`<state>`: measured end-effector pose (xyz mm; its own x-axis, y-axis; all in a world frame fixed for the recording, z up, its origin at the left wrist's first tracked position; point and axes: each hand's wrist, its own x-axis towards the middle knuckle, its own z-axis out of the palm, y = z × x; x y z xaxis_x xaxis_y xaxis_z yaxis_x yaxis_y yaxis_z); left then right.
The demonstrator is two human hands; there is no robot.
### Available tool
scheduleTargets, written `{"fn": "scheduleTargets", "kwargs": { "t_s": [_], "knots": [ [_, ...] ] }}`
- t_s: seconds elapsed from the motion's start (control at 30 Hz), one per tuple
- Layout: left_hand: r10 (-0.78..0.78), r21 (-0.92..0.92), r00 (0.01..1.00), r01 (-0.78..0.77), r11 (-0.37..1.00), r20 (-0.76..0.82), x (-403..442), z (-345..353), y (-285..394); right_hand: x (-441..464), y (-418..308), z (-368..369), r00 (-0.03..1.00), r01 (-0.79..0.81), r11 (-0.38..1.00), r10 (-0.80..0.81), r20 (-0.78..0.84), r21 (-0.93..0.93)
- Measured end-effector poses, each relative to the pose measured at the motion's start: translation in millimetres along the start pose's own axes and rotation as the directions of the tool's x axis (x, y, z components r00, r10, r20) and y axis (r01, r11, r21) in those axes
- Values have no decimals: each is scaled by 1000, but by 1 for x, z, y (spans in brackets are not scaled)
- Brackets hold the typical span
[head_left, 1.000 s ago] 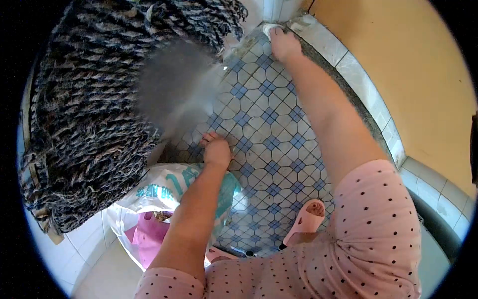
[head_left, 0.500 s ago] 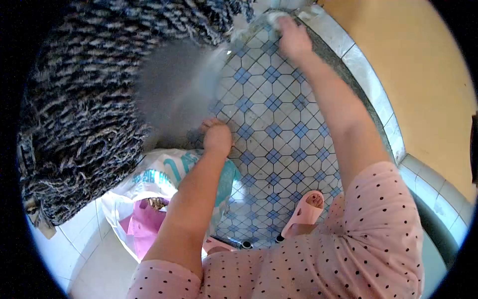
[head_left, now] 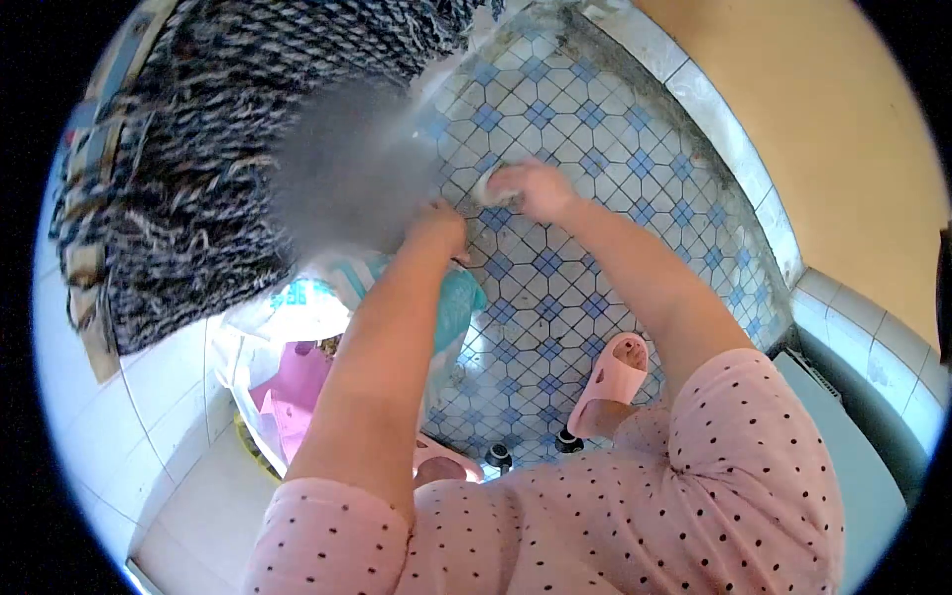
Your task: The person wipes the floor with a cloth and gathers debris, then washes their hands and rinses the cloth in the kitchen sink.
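Observation:
My right hand (head_left: 535, 190) is closed on a whitish cloth (head_left: 493, 188), low over the blue-and-white tiled floor (head_left: 545, 258). To its left, my left hand (head_left: 439, 233) hangs at the top of a white and teal plastic bag (head_left: 451, 307). A grey blur covers part of the view beside that hand, and its fingers are mostly hidden, so what they hold cannot be made out. Pink material (head_left: 296, 387) shows inside the open bag under my left forearm.
A dark woven mat (head_left: 208, 169) hangs at the upper left. A raised tiled edge (head_left: 719, 124) runs below the yellow panel (head_left: 793, 89) on the right. Pink slippers (head_left: 613, 382) are on my feet. A pale green surface (head_left: 843, 446) stands at the lower right.
My right hand has come back from the far corner with the cloth, down and left toward my left hand. My left hand has shifted slightly upward in view. The mat appears tilted differently.

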<state>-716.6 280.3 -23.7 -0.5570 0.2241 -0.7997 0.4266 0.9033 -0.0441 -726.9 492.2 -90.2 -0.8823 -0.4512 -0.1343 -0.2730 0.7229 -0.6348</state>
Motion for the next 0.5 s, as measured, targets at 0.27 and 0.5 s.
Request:
{"fn": "scheduleTargets", "kwargs": {
  "t_s": [0.27, 0.5],
  "knots": [
    [222, 285, 975, -215, 934, 8, -209, -30, 65, -1, -56, -18, 864, -478, 748, 495, 93, 462],
    [441, -269, 715, -645, 715, -542, -339, 20, 26, -155, -103, 79, 983, -163, 940, 127, 136, 301]
  ]
}}
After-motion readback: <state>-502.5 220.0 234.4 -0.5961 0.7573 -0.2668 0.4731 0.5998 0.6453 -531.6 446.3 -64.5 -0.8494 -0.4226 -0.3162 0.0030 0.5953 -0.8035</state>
